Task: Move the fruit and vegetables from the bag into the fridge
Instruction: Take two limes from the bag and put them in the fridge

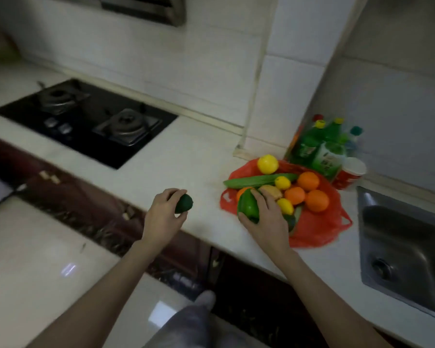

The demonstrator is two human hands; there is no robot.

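Head view is showing you standing at a pale stone countertop (191, 156), both bare arms reaching forward. Your left hand (162, 217) is curling its fingers around a small dark green avocado-like fruit (183, 203), holding it over the counter's front edge, just apart from the bag at its 3 o'clock. Your right hand (266, 217) is gripping a glossy green bell pepper (248, 207), thumb under it and fingers wrapping over the top, at the 9 o'clock edge of a thin red plastic bag (312, 229) that is lying spread open on the counter. Resting on the bag are a large round yellow lemon (267, 164) at 12 o'clock, a long green cucumber (259, 180) lying across just below it, two smaller yellow lemons (282, 182), three round oranges (317, 200) toward 3 o'clock, and a tan potato-like piece (270, 191) touching your right fingers. At the bag's 1 o'clock, green plastic bottles with coloured caps (322, 144) are standing against the white tiled wall, a red-and-white paper cup (349, 175) beside them. A steel sink (402, 252) is sitting at 3 o'clock, and a black glass two-burner gas hob (86, 121) at 10 o'clock.
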